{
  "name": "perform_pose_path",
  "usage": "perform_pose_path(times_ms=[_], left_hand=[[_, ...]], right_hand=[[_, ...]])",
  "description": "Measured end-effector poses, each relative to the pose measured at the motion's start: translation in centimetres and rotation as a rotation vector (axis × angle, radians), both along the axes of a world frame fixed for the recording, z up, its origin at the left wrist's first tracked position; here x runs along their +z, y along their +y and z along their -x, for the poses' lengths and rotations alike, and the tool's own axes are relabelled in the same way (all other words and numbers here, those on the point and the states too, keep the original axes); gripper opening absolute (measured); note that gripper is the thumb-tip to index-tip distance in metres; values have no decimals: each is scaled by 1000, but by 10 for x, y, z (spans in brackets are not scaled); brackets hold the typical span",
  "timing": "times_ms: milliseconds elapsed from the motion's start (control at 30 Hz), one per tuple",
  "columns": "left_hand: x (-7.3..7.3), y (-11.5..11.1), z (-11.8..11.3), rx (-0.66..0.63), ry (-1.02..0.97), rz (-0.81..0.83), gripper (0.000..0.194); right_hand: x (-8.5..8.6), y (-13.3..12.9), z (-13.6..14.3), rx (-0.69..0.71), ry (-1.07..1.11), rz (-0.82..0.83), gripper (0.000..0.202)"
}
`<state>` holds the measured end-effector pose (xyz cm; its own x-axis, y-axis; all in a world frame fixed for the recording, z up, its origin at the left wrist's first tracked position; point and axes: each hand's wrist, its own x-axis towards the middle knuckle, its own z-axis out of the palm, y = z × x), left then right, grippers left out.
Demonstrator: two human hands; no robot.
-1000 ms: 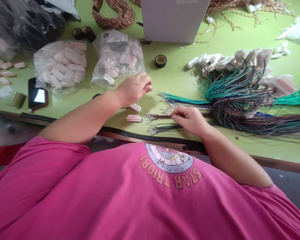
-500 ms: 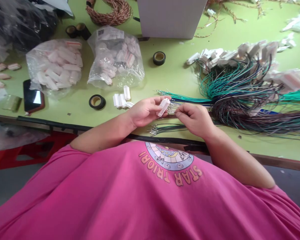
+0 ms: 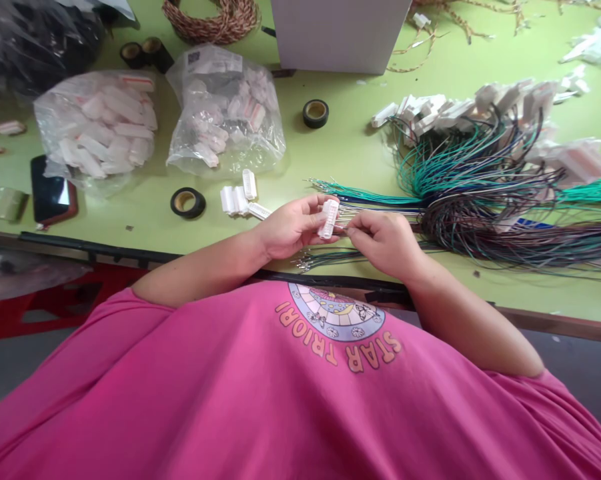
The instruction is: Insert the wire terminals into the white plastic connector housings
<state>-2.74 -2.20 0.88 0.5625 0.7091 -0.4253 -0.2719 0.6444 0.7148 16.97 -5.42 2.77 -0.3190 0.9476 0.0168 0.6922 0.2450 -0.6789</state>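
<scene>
- Nearest the body, over the front edge of the green counter (image 3: 340, 150), the left hand (image 3: 290, 230) is clamped on a small white connector housing (image 3: 328, 219), held upright between thumb and fingertips.
- The right hand (image 3: 385, 241) is pinched shut on the tip of a thin wire (image 3: 353, 227), right beside the housing; the two hands are close together, almost touching.
- To do this well, I judge the housing should stay steady with its open face toward the wire, and the metal tip should go in straight, not at a slant, so it does not bend.
- Under the hands lies a loose row of dark wire ends (image 3: 325, 257) with bare metal tips, near enough to snag, so the pinched wire is best kept lifted clear.
- Just left, a few spare white housings (image 3: 240, 199) and a roll of black tape (image 3: 187, 203) rest on the counter.
- To the right, a big bundle of green and brown wires (image 3: 480, 193) fans out, many already ending in white connectors (image 3: 445, 110).
- Farther back sit two clear bags of housings (image 3: 225, 110), a second tape roll (image 3: 315, 113) and a white box (image 3: 340, 33).
</scene>
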Motion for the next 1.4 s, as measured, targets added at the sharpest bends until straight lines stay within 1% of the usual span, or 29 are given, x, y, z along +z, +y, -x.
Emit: perform_pose_path(times_ms=[100, 167, 267, 367, 533, 600, 700, 767, 800, 867, 967, 1033, 1067, 1167, 1267, 1400], left_hand=[[-1, -1, -1, -11, 1, -16, 38], [-1, -2, -1, -17, 25, -56, 43], [0, -3, 0, -26, 118, -172, 47], [0, -5, 0, -27, 225, -280, 50], [-4, -8, -3, -56, 252, -308, 47], [-5, -8, -3, -63, 273, -317, 46], [0, -8, 2, -103, 314, -389, 49], [5, -7, 7, -160, 364, -471, 47], [8, -6, 9, -194, 403, -515, 46], [12, -4, 13, -257, 503, -592, 43], [14, -2, 15, -289, 604, -656, 41], [14, -1, 15, -270, 608, -663, 42], [14, -1, 15, -255, 598, -660, 42], [15, -2, 14, -214, 538, -642, 45], [18, -4, 15, -216, 463, -625, 45], [21, -7, 15, -235, 432, -616, 44]], right_hand=[[-2, 1, 0, -1, -53, 16, 22], [-4, 2, -1, 5, -69, 24, 21], [-5, 4, -2, 14, -64, 31, 22], [-7, 3, 0, 13, -84, 5, 22], [-13, -3, 10, 63, -141, -13, 25], [-15, -1, 9, 98, -104, 3, 25], [-13, 9, -3, 186, 41, 67, 25], [-10, 17, -15, 184, 106, 58, 27], [-10, 21, -20, 168, 102, 18, 28], [-11, 26, -26, 188, 11, -87, 28], [-18, 27, -22, 339, -232, -179, 25], [-23, 25, -17, 382, -319, -219, 25], [-25, 25, -15, 379, -315, -241, 25], [-28, 24, -14, 347, -198, -286, 23], [-27, 24, -16, 319, -143, -281, 24], [-25, 23, -17, 242, -186, -243, 20]])
